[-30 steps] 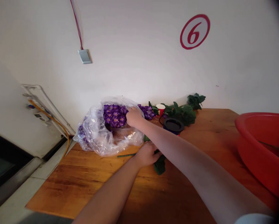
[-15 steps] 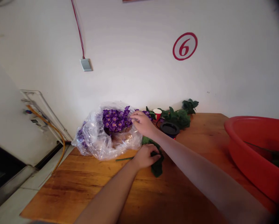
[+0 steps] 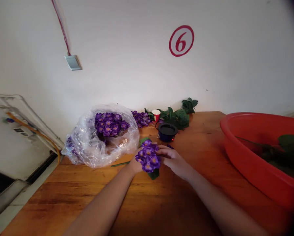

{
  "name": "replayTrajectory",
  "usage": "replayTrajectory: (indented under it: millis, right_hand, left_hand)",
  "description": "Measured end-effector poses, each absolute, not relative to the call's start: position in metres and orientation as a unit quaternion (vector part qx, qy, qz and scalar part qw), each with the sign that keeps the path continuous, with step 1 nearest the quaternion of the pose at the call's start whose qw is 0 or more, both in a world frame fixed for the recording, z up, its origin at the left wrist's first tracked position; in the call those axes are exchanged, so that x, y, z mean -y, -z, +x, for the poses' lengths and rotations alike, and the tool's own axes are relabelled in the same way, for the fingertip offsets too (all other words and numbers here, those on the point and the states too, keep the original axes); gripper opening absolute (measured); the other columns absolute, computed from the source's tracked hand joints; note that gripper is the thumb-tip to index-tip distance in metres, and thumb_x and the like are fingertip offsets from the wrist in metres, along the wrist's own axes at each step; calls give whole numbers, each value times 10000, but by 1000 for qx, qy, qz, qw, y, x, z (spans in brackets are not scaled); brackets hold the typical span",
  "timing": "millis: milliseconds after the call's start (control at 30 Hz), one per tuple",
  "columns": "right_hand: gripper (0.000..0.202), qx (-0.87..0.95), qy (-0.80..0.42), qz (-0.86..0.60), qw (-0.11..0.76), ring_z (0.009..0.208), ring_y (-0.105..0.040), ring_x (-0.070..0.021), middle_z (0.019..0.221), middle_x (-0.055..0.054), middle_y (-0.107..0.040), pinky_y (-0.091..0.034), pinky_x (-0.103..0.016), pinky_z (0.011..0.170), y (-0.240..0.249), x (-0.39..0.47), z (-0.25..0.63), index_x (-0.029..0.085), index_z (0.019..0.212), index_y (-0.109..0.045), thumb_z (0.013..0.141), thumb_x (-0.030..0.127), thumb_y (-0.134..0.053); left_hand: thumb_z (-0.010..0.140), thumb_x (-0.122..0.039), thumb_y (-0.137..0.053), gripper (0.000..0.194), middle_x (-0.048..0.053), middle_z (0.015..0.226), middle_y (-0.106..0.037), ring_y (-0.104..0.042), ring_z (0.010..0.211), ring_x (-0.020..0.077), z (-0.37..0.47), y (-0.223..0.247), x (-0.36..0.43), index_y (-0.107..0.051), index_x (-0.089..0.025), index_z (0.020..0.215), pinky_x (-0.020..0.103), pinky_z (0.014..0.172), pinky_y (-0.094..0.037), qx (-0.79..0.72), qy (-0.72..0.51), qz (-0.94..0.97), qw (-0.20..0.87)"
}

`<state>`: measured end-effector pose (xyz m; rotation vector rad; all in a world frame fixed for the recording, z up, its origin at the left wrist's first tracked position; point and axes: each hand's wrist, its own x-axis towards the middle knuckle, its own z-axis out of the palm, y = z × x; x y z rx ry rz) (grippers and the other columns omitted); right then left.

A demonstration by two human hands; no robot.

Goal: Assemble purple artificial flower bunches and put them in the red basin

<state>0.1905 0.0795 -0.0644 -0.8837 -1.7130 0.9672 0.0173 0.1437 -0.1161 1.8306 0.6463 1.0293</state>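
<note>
A purple flower cluster is in front of me above the wooden table. My right hand pinches it at its right side. Behind the cluster, my left hand is mostly hidden, its fingers out of sight. Green leaves show under and behind the flowers, and a green stem sticks out to the left of my left hand. More purple flowers lie in an open clear plastic bag on the left.
A dark blue round pot with a red light stands beyond my hands, near a red and white paper cup. Leafy stems lie along the wall. A large red basin with greenery is at the right.
My right hand has come back from the bag toward my left hand with a purple flower cluster. The view has shifted a little to the right.
</note>
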Motion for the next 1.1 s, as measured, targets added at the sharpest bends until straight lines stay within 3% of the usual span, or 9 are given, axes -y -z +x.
replayTrajectory:
  millis: [133, 267, 367, 467, 533, 600, 733, 933, 1100]
  right_hand:
    - [346, 813, -208, -390, 380, 1131, -574, -219, 1140, -75, -650, -452, -431, 999, 59, -81, 200, 204, 873, -704, 785, -25, -460]
    - [297, 850, -103, -423, 296, 905, -580, -207, 864, -61, -635, -470, -399, 851, 59, -79, 205, 175, 640, -604, 694, -72, -448]
    - [271, 829, -116, -455, 303, 778, -564, -181, 721, -34, -594, -474, -354, 769, 57, -78, 207, 182, 577, -561, 710, -37, -472]
    - [215, 754, -165, -504, 388, 818, -608, -179, 897, -53, -660, -510, -347, 772, 54, -74, 209, 197, 884, -663, 810, 74, -504]
    - [387, 730, -181, -502, 428, 971, -618, -203, 1177, -90, -619, -524, -388, 850, 54, -71, 208, 233, 1248, -553, 864, 194, -543]
    - [558, 748, -176, -476, 427, 1119, -573, -233, 1320, -103, -527, -500, -440, 944, 56, -69, 204, 277, 1396, -419, 865, 283, -592]
    - [453, 793, -124, -442, 400, 1191, -526, -247, 1264, -91, -530, -440, -471, 1045, 64, -67, 190, 294, 1318, -528, 872, 245, -597]
    - [384, 810, -74, -440, 382, 1112, -552, -253, 1175, -122, -564, -478, -464, 1006, 77, -67, 179, 220, 1274, -584, 905, 147, -510]
    - [357, 812, -68, -428, 391, 1097, -559, -252, 1153, -119, -572, -495, -463, 985, 82, -66, 178, 230, 1237, -617, 912, 142, -498]
  left_hand:
    - [646, -270, -815, 533, 137, 1189, -674, -631, 1088, 278, 9, 115, -137, -652, -175, 1145, 448, 1029, -462, -264, -428, 740, 446]
    - [689, -253, -765, 383, 114, 1110, -703, -648, 1023, 260, 10, 114, -139, -686, -162, 1053, 420, 988, -485, -272, -446, 759, 389]
    - [733, -216, -714, 240, 94, 1023, -720, -655, 962, 244, 13, 111, -141, -708, -168, 968, 402, 942, -497, -274, -428, 791, 342]
    - [781, -194, -654, 153, 87, 972, -724, -657, 917, 231, 14, 108, -141, -712, -168, 920, 392, 912, -499, -276, -414, 805, 322]
    - [800, -203, -631, 146, 86, 960, -721, -655, 909, 228, 13, 106, -140, -709, -168, 919, 387, 902, -499, -284, -403, 810, 316]
    - [801, -227, -631, 159, 85, 970, -714, -650, 913, 226, 13, 105, -138, -701, -171, 932, 377, 891, -501, -294, -396, 814, 307]
    - [767, -280, -659, 175, 75, 964, -698, -637, 915, 223, 13, 106, -138, -681, -178, 908, 359, 883, -499, -303, -389, 820, 290]
    - [731, -290, -674, 144, 58, 864, -689, -636, 841, 215, 15, 109, -140, -660, -175, 818, 351, 853, -494, -311, -351, 847, 251]
    - [780, -266, -603, 133, 41, 736, -684, -636, 743, 199, 17, 109, -137, -649, -179, 690, 372, 874, -471, -310, -331, 873, 182]
